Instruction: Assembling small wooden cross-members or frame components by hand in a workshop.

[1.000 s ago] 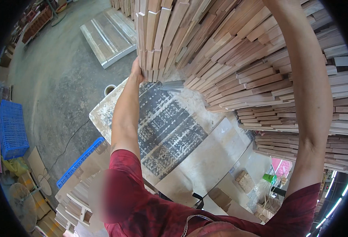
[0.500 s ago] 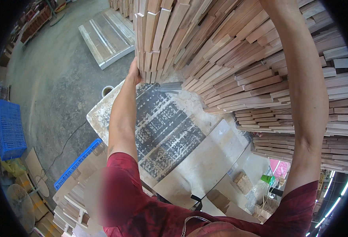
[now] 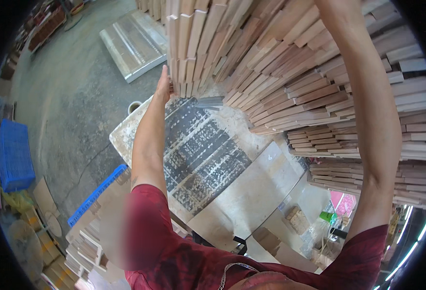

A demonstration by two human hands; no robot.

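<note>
Wooden strips [image 3: 251, 63] stand packed beyond and right of the dark-patched tabletop [image 3: 208, 159]. Near the tabletop's far edge, the left hand [image 3: 163, 87], fingers extended, meets their left side. Right of the tabletop, the right forearm [image 3: 372, 101] crosses them; its hand out of frame, I cannot tell its grip.

The bare left hand [image 3: 163, 88], one digit pointing up, sits against the left side of tall, pale-brown wooden slats [image 3: 186, 48] by the far corner of the worn white-and-black tabletop [image 3: 128, 133]. The bare right hand [image 3: 337, 7] is mostly cut off above. Flat grey strips [image 3: 209, 102] lie near the tabletop's far edge; a round white container [image 3: 134, 107] stands just outside its left edge
</note>
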